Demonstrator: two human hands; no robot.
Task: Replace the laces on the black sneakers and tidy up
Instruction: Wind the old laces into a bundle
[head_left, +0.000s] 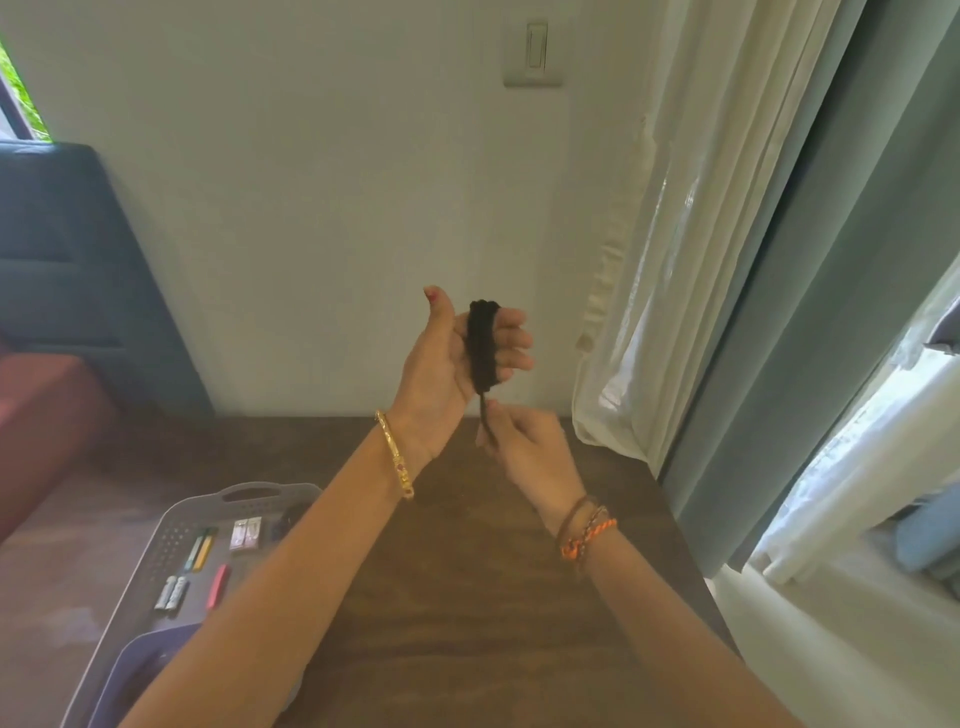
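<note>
A black shoelace (482, 345) is wound in a thick coil around the fingers of my left hand (447, 364), which is raised palm-up above the wooden table (467, 597) with its thumb sticking up. The fingers curl slightly inside the coil. Just below it, my right hand (530, 447) pinches the loose tail of the lace that hangs from the coil. No sneakers are in view.
A grey perforated tray (171, 525) at the lower left holds several small items such as batteries and a red stick. A purple container (140, 670) lies at its near end. White and teal curtains (727, 260) hang on the right. A dark chair back (62, 249) stands left.
</note>
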